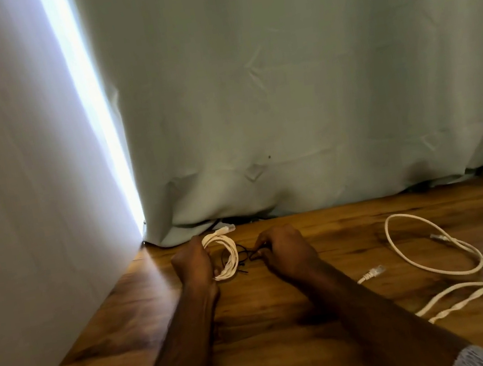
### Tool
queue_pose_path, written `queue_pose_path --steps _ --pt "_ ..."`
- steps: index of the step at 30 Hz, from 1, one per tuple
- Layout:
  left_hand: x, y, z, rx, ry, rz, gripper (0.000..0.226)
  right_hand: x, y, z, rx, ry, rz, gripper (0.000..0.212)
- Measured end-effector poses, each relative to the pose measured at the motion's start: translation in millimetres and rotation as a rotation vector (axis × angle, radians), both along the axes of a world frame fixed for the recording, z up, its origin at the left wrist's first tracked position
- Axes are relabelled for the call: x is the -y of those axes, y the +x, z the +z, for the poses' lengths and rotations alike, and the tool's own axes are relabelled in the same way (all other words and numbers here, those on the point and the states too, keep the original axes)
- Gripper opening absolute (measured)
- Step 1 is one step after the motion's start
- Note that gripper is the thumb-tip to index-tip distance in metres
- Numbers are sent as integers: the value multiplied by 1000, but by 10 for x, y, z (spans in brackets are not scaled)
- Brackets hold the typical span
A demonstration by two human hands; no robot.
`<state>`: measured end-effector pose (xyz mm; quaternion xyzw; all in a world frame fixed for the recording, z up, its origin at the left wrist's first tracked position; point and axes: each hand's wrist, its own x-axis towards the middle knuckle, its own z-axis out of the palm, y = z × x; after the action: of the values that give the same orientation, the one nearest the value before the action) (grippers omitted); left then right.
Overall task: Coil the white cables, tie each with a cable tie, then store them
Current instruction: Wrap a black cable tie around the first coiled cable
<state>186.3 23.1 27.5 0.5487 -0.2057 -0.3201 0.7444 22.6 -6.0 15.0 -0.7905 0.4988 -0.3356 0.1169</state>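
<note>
Wood table (292,349) meets pale curtain (283,97). Left hand (191,265) grips 1 coiled white cable (228,256); right hand (286,253) pinches black cable tie (243,253).

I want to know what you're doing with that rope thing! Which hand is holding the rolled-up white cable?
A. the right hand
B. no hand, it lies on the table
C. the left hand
C: the left hand grips the coiled white cable, while the right hand pinches a thin black cable tie beside it.
</note>
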Motion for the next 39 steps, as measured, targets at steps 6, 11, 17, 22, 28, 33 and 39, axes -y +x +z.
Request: queue_pose_path --steps 6,11,17,22,28,33,39 --pt "23 -59 -42 52 0 -27 21 0 -202 49 17 -6 -79 15" --pt "68 -42 -75 55 -10 -28 20 -59 -284 78 98 9 -94 22" --pt "63 -76 -27 19 -57 -8 19 -142 -417 325 377 2 -17 17" --pt "49 -197 -47 183 -130 -18 16 -205 -508 407 488 87 -13 22" --pt "-25 -479 22 363 -206 -291 14 -338 -505 592 476 126 81 20" --pt "-12 -590 -28 582 -212 -534 18 -343 -476 554 315 93 120 12" --pt "33 -603 -2 571 -215 -516 12 -309 -481 541 297 69 115 11"
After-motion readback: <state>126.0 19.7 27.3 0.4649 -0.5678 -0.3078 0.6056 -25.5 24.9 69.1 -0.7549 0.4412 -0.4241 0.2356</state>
